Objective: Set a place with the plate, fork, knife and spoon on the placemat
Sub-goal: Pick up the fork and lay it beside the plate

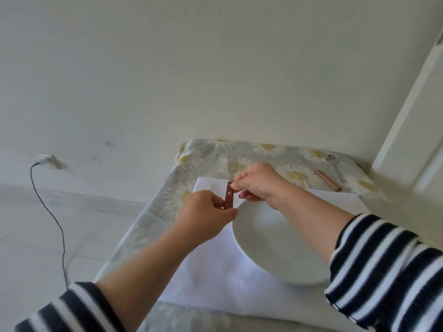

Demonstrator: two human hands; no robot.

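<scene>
Small table w/ a daisy-print tablecloth [268,149] stands against a pale wall, a white door frame at its right. On the cloth lies a white placemat [215,267], running from the near edge to about mid-table. White plate [275,245] sits on the mat's right part, nothing on it.

Both forearms come in from the near side, sleeves striped black & white. Left hand [203,218] pinches the near end of the fork's wooden handle betw. thumb & fingers, just left of the plate rim. Right hand [257,183] reaches over the plate's far rim & pinches the same handle higher up, near the metal neck.

Fork [230,180] points away from the person, tines at the far end over the cloth, handle over the mat's far-left part. Can't tell if it touches the mat or is held just above.

Far right on the cloth, off the mat: knife [323,176] w/ wooden handle, and just right of it a metal spoon [336,167], both lying at an angle.

Left, on the floor side: a black cable [60,226] runs up to a white plug [46,160] at the wall.
</scene>
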